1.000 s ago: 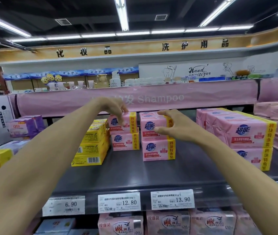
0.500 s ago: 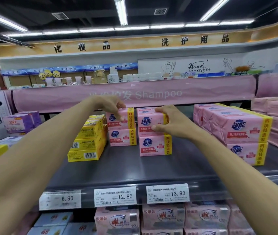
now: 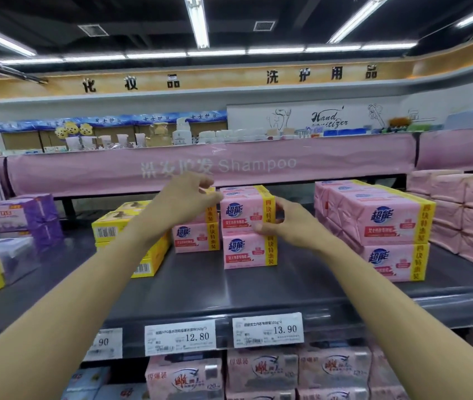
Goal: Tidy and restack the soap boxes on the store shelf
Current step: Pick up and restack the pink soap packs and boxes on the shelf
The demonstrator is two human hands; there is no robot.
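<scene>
Pink top box (image 3: 244,213) is sitting on its twin (image 3: 248,251) at the middle of the grey shelf (image 3: 200,284); the right hand (image 3: 290,223) is pinching its right end, thumb on the front. The left hand (image 3: 183,200) is curling over the neighbouring stack (image 3: 194,238). Gripping or not, I cannot tell.

A pink rectangular cardboard soap box (image 3: 244,210) with a blue logo and yellow end band is lying flat on a matching lower box (image 3: 248,251), edges nearly flush, with the right hand (image 3: 290,223) pinching its right end. Just behind and to the left, the rear upper box (image 3: 211,212) is sitting on the rear lower box (image 3: 194,238), with the left hand (image 3: 183,199) gripping it.
</scene>
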